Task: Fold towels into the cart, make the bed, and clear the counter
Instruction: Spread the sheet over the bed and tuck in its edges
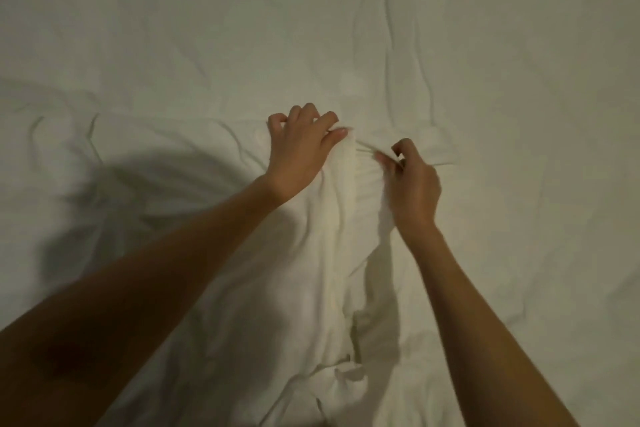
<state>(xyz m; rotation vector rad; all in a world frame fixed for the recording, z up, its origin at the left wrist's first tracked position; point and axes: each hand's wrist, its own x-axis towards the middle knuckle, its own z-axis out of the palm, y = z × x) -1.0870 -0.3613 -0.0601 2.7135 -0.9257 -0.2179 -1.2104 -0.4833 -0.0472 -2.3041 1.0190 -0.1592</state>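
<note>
1. The bed [450, 28] is covered edge to edge in white cloth, matt, with no sheen anywhere.
2. That flat cloth looks thin and woven, marked by fine, sharp creases and shallow wrinkles.
3. The bunched sheet [332, 218] gathered at the middle is the same white, matt fabric, soft and limp, falling in deep rounded folds.
4. Its gathered edge looks puckered, as an elastic hem does; the blur hides the weave.

A bedroom, or some room with a bed, is showing here: creased white bedding [346, 28] is filling the whole view, and a bunched white duvet [294, 270] is lying on it. Light is looking dim.
</note>
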